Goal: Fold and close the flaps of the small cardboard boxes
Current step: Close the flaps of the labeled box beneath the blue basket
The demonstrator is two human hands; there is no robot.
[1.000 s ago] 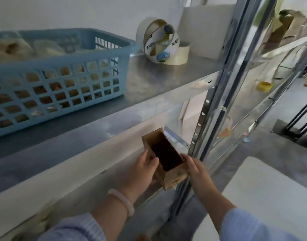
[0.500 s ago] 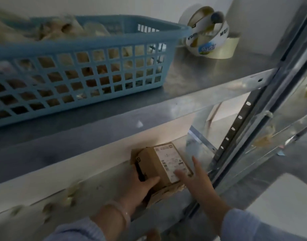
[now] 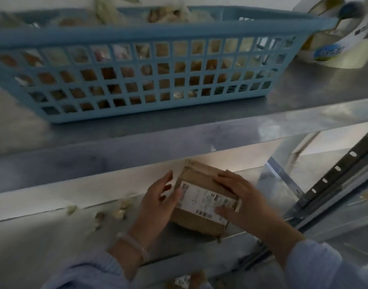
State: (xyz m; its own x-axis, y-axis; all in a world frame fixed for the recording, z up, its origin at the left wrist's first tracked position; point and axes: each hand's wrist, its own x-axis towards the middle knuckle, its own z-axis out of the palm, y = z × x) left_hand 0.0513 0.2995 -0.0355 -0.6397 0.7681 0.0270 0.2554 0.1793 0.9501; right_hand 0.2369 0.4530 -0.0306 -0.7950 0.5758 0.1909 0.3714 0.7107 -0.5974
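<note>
A small brown cardboard box (image 3: 199,220) lies on the lower metal shelf with its white shipping label (image 3: 202,200) facing up. My left hand (image 3: 158,205) is against the box's left end, fingers spread and fairly straight, thumb touching the label's edge. My right hand (image 3: 243,199) rests flat over the box's right part, fingers laid along the far top edge and thumb pressing on the label. The box's flaps are not visible from here; a bit of cardboard sticks out at its near right corner.
A blue plastic basket (image 3: 137,32) full of items stands on the upper shelf (image 3: 199,142) right above my hands. Rolls of tape (image 3: 335,46) sit at the upper right. A perforated upright (image 3: 335,174) stands to the right. Small scraps (image 3: 116,211) lie to the left.
The open box was turned over and laid on the lower shelf, label up. My right hand went from a pointing touch to lying flat on it. The view swung left and closer.
</note>
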